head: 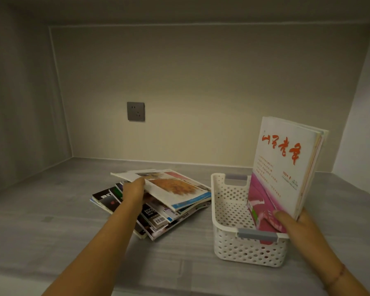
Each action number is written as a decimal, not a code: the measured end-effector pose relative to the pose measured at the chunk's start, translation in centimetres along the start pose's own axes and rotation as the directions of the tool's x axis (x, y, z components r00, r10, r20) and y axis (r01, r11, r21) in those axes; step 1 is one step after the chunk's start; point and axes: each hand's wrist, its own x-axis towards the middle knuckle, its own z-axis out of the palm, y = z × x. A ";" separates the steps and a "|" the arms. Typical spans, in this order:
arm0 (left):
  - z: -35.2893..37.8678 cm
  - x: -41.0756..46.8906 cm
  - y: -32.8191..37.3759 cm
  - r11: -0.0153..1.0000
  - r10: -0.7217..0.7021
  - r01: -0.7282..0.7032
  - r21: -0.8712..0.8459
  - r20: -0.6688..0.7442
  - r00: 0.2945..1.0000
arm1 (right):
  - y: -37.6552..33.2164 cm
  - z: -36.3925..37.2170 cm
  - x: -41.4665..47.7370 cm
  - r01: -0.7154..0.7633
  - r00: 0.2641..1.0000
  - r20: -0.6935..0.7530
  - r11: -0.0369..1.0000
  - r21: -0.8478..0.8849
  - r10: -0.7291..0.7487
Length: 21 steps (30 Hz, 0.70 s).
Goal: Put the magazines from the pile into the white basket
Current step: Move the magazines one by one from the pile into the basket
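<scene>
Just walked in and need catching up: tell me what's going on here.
A person is loading a white basket. The right hand holds a few magazines upright in it. The left hand grips the top magazine of the pile beside it, edge raised. Several more lie underneath.

The basket is white, its walls and floor dotted with round holes, with 2 grey grips. The standing magazine inside the basket has a white cover with red brush lettering and a pink picture below. Left of the basket, the top magazine is white with an orange-brown picture and a blue strip; the pile beneath shows black covers. Under the basket the shelf is streaked grey; behind it the wall is cream, its socket dark grey.
</scene>
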 end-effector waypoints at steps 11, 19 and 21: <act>3.9 -3.8 1.3 0.952 0.274 -0.288 0.100 0.132 0.953 | 0.4 -0.1 0.2 0.012 1.000 0.011 1.000 0.010 -0.012; 6.7 -13.3 7.5 0.604 0.780 -0.797 -0.008 0.215 0.588 | 0.3 -0.1 0.1 0.036 0.999 0.011 0.999 0.008 -0.036; 7.4 -15.3 8.2 0.551 0.813 -0.834 -0.025 0.240 0.530 | 0.1 0.0 0.0 0.042 0.999 0.016 0.999 0.015 -0.042</act>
